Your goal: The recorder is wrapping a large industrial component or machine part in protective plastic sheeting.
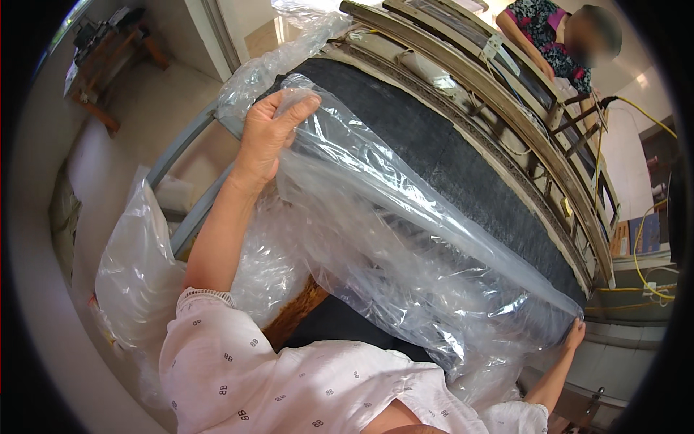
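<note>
Clear plastic bag [405,239] spans the dark padded table [441,155]. Left hand [267,134] fingers clamp its upper edge; right hand [575,336] fingers pinch its far corner.

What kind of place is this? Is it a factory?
Probably a small workshop. A big machine with a dark padded bed and metal frame fills the room, yellow cables trail beside it, and both hands stretch a clear plastic sheet over it.
</note>
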Available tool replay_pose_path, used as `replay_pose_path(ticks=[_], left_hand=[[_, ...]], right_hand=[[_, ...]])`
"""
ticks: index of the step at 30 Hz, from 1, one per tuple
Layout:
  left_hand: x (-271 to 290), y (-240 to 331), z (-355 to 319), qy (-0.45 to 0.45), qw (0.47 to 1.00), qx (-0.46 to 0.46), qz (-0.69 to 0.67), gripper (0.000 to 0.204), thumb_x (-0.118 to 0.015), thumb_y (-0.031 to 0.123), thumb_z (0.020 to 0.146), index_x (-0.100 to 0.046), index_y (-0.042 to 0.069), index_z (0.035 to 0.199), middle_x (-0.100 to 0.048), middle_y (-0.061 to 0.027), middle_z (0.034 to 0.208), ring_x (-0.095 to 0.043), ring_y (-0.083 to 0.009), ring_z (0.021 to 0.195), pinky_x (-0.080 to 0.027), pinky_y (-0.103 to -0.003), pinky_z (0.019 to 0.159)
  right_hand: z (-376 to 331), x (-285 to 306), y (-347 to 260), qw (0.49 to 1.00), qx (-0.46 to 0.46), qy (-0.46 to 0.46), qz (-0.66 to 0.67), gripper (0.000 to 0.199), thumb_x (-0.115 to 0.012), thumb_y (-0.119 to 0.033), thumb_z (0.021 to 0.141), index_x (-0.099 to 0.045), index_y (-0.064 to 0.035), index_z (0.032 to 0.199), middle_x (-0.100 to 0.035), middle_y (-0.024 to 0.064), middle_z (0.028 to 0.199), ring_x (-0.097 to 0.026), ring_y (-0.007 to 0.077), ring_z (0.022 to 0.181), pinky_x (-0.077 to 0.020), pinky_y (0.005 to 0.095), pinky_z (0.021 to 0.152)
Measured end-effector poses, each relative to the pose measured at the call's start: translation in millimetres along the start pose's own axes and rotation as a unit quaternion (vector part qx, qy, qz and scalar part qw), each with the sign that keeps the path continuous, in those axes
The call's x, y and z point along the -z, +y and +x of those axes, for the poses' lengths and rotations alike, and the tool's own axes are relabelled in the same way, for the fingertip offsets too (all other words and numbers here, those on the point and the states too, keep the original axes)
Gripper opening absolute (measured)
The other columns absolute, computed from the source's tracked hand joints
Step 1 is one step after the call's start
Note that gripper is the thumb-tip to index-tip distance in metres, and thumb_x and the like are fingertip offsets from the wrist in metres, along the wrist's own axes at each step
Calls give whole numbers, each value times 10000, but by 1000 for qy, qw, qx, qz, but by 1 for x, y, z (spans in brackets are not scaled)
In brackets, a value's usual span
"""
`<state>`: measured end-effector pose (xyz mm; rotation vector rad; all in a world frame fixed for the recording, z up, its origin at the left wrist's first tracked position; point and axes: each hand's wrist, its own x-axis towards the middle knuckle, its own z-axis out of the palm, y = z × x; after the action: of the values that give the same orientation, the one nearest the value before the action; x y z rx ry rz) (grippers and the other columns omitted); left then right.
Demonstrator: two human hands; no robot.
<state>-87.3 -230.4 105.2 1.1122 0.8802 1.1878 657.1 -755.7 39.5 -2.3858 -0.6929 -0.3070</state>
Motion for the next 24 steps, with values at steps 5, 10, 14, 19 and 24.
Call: replay_pose_path(ticks=[5, 10, 14, 19, 24], left_hand=[[-8, 7, -5, 19, 999, -25, -5, 110, -665, 174, 802, -624, 102, 874, -488, 109, 644, -325, 21, 493, -203, -171, 424], [-31, 29, -32, -11, 995, -92, 40, 216, -704, 190, 772, -604, 75, 924, -515, 69, 722, -388, 1, 578, -287, -158, 479], [-54, 43, -68, -55, 990, -121, 34, 261, -714, 159, 761, -581, 56, 961, -540, 48, 781, -421, -4, 626, -317, -158, 506], [-82, 47, -107, -169, 964, -205, 21, 396, -706, 71, 743, -509, 31, 1084, -564, 0, 855, -535, -53, 759, -451, -187, 657], [-95, 49, -136, -179, 959, -206, 79, 503, -694, 13, 717, -453, 21, 1158, -576, -44, 930, -571, -94, 855, -469, -219, 760]], right_hand=[[-4, 3, 7, 997, 4, -57, 42, 328, -549, -286, 864, -419, -33, 702, -406, -1, 654, -370, 118, 648, -350, 259, 621], [-20, 2, -52, 979, -24, 33, -198, 189, -542, -217, 828, -495, -41, 881, -522, 68, 827, -496, 197, 806, -407, 340, 718], [-28, -28, -206, 961, 252, 94, -72, 359, -519, -34, 803, -496, -10, 1160, -533, 141, 1134, -501, 274, 1072, -386, 367, 914], [-117, -63, -431, 867, 331, -235, 289, 120, -505, -51, 853, -592, 3, 916, -566, 79, 953, -529, 164, 934, -396, 259, 837], [-205, -63, -557, 691, 441, -307, 484, 129, -609, -103, 762, -608, -12, 853, -593, 78, 864, -544, 187, 880, -421, 284, 788]])
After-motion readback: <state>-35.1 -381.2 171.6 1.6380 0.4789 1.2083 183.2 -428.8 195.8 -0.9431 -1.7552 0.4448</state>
